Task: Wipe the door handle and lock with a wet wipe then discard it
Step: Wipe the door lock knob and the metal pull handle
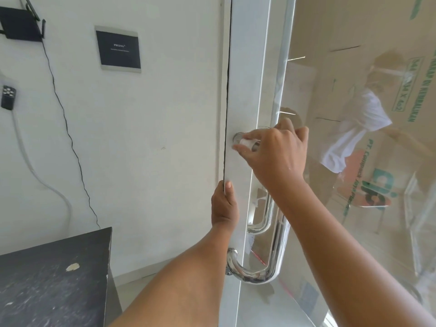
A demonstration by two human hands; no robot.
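**Two hands on the door, wipe at the top of the handle**

Two hands are working at the door's edge. The right hand's fingers are curling around a white wipe, pressing it against the upper mount of the handle, where the chrome bar is meeting the door frame. The wipe is showing only as a small pale fold between fingertips and metal; the rest is lying hidden under the right hand. The thumb is reaching over the bar on the glass side. Whether a lock is sitting under the wipe cannot be told.

Lower down, the left hand is gripping the frame's edge, thumb lying flat on the front face and the other fingers wrapping behind it, out of sight. It is holding nothing but the door.

The handle is running down from the right hand as a long polished tube and curving back into the frame near the bottom. A second, like handle is showing through the glass on the far side.

Behind the glass, brown cardboard with green print is standing, and a white cloth is appearing in the pane, seemingly a reflection.

On the wall to the left, a dark plaque is hanging, with a black box and thin cable farther left. A dark desk is occupying the lower left corner.
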